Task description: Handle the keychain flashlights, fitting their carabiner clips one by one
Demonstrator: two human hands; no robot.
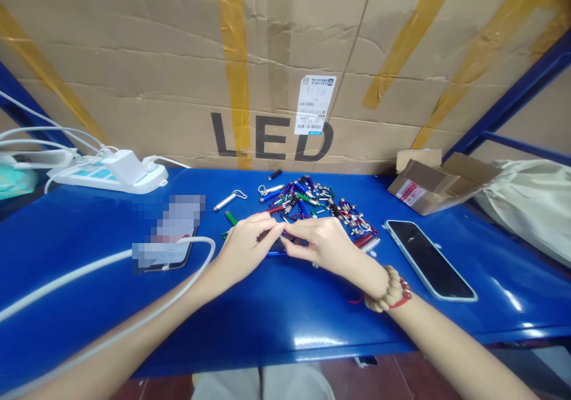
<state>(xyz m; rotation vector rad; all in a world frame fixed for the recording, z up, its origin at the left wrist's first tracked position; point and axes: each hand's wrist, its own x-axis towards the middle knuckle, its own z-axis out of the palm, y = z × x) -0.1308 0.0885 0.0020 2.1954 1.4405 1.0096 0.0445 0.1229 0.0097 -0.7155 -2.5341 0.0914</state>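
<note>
My left hand (250,238) and my right hand (323,241) meet over the blue table, their fingertips pinched close together. Whatever sits between those fingers is too small or too hidden to make out. Just beyond them lies a loose pile of small metal keychain flashlights (307,197) in several colours, some with carabiner clips. A silver flashlight with a clip (226,201) lies apart at the left. Part of a green one (231,217) shows beside my left hand, and a red one (366,241) rests to the right of my right hand.
A phone (181,251) with a white cable (89,267) lies left; the cable passes over my left forearm. Behind it is a power strip (84,177). On the right are a dark-screened phone (430,260) and a small open carton (423,186). A large cardboard box (169,91) stands behind.
</note>
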